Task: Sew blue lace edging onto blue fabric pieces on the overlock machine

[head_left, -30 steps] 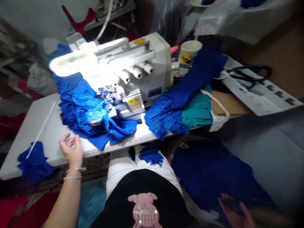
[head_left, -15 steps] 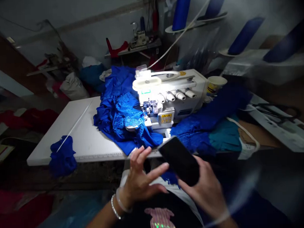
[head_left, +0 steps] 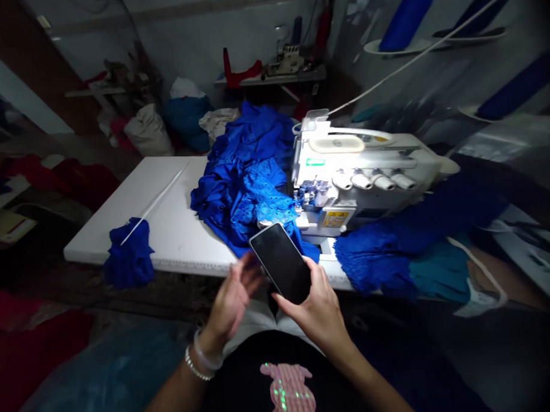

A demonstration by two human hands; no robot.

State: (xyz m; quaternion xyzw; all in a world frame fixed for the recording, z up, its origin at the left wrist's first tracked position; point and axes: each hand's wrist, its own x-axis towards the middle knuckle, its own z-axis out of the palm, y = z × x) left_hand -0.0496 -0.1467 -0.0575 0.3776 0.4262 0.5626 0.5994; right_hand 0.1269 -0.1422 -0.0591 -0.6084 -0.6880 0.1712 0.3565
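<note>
While your right hand (head_left: 321,306) gripped the one smartphone (head_left: 281,263), thumb and fingers closed on opposite edges, its dark screen was left uncovered, presumably so you could view it. The phone was above the near edge of the white table (head_left: 176,221), before the overlock machine (head_left: 368,160). Your left hand (head_left: 233,294) held nothing, its fingers loosely open; blur hid whether they touched the phone. The blue eyelet fabric (head_left: 251,177) lay bunched beside the needle area, probably for easy feeding. You had two bracelets (head_left: 194,366) on your left wrist, four tension knobs (head_left: 382,179) facing you and at least three thread cones (head_left: 410,15) overhead.
</note>
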